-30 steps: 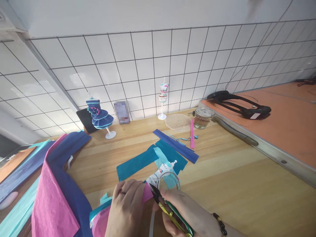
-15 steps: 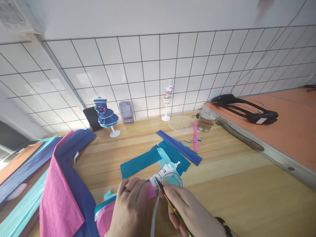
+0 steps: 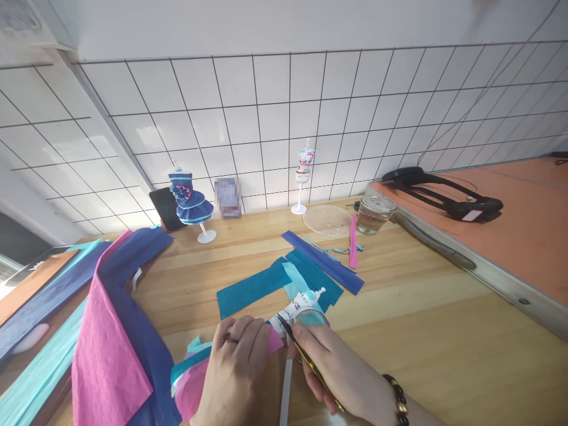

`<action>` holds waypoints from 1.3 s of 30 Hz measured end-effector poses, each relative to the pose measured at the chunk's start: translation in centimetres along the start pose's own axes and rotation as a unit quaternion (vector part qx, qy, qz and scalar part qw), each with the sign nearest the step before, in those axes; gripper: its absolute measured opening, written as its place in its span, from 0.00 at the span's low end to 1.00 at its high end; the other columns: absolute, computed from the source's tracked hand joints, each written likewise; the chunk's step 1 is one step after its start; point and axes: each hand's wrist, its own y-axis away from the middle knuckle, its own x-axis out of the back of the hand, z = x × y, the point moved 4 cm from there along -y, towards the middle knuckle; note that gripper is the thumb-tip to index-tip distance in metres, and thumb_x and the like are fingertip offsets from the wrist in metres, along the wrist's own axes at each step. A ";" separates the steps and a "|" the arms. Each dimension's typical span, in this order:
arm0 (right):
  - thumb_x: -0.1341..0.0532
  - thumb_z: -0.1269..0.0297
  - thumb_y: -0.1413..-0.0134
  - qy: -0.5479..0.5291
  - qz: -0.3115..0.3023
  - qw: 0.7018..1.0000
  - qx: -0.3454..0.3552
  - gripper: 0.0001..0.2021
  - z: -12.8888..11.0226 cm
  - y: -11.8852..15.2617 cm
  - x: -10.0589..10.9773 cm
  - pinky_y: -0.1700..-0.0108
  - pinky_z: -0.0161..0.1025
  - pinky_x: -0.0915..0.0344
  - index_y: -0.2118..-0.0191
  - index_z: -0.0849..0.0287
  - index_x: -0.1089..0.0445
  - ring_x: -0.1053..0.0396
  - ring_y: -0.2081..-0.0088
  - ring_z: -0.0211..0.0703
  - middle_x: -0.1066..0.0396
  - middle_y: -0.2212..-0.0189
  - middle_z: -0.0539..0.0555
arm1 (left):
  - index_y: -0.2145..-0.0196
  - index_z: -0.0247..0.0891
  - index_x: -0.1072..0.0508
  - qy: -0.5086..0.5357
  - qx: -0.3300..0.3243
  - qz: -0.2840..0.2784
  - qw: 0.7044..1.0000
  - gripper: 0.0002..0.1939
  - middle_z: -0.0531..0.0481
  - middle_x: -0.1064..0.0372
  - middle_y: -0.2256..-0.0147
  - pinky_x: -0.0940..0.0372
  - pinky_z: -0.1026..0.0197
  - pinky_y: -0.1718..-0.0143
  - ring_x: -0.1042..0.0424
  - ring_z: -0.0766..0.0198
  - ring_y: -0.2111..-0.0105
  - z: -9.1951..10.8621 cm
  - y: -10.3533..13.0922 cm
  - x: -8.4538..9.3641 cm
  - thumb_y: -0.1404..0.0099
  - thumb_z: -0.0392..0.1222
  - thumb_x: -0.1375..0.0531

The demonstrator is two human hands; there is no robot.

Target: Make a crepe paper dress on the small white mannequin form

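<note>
A small white patterned mannequin [image 3: 290, 309] lies tilted at the front centre, with pink and teal paper around its lower part. My left hand [image 3: 237, 361] is closed around that papered lower part [image 3: 191, 384]. In my right hand [image 3: 322, 361] are dark and gold tweezers [image 3: 315, 371], their tips touching the mannequin's waist. A roll of tape [image 3: 320, 315] sits at my right fingers, partly hidden, and a white strip [image 3: 286, 384] hangs below them. Teal paper pieces [image 3: 252, 289] lie just behind the mannequin.
A mannequin in a blue dress [image 3: 190, 201] and a bare-stand mannequin [image 3: 304, 171] stand near the tiled wall. A glass [image 3: 375, 214], a clear disc [image 3: 327, 220] and blue strips [image 3: 323, 260] are at the back right. Pink paper [image 3: 104, 349] and blue paper cover the left.
The view has shifted slightly. The white strip's lower end has swung to the right, and more of my right wrist with its beaded bracelet shows. Both hands keep their hold.
</note>
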 end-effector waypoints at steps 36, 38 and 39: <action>0.59 0.54 0.37 -0.073 -0.028 0.997 0.012 0.21 0.2 -0.4 0.0 0.91 0.24 0.54 0.69 0.62 0.36 0.51 0.94 0.28 0.44 0.95 0.42 | 0.64 0.37 0.28 -0.013 0.037 0.012 0.999 0.11 0.47 0.24 0.66 0.38 0.56 0.62 0.27 0.57 0.65 -0.8 0.3 -0.4 0.39 0.31 0.49; 0.59 0.52 0.38 -0.101 -0.036 0.994 0.024 0.23 0.2 -0.3 0.1 0.90 0.24 0.54 0.69 0.63 0.35 0.50 0.94 0.28 0.43 0.94 0.42 | 0.65 0.38 0.29 0.016 0.059 -0.017 0.998 0.09 0.48 0.24 0.68 0.38 0.56 0.63 0.27 0.58 0.67 -1.0 0.3 -0.6 0.41 0.31 0.47; 0.59 0.51 0.38 -0.116 -0.042 0.992 0.031 0.24 0.2 -0.3 0.2 0.90 0.25 0.55 0.70 0.64 0.35 0.50 0.94 0.28 0.43 0.94 0.43 | 0.66 0.39 0.29 0.038 0.078 -0.034 0.996 0.09 0.49 0.25 0.69 0.38 0.56 0.64 0.28 0.58 0.68 -1.2 0.4 -0.7 0.42 0.31 0.46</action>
